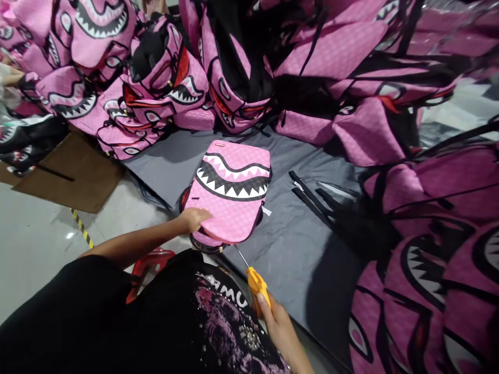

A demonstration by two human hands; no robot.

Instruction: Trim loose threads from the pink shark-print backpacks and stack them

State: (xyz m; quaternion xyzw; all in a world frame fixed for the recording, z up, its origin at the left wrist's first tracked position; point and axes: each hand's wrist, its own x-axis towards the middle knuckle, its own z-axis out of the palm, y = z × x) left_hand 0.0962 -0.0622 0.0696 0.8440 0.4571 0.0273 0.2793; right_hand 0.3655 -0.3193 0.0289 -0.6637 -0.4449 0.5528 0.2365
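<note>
A pink backpack (pixel 234 171) with a black-and-white toothed mouth lies face up on the grey cloth in front of me. My left hand (pixel 194 219) grips its lower left edge, with fingers on the pink front panel. Under that panel's near edge, a pink strip with a dark zipper edge shows. My right hand (pixel 268 311) is wrapped round a yellow-handled tool (pixel 258 284) that has a thin metal shaft. Its shaft points up at the backpack's near edge; whether the tip touches is unclear.
Pink shark-face backpacks (pixel 156 88) are heaped along the back, with more stacked at right (pixel 421 275). Black straps (pixel 312 200) lie on the grey cloth (pixel 288 244). A cardboard sheet (pixel 74 171) is at left, and a red-rimmed item (pixel 150 265) sits below my left forearm.
</note>
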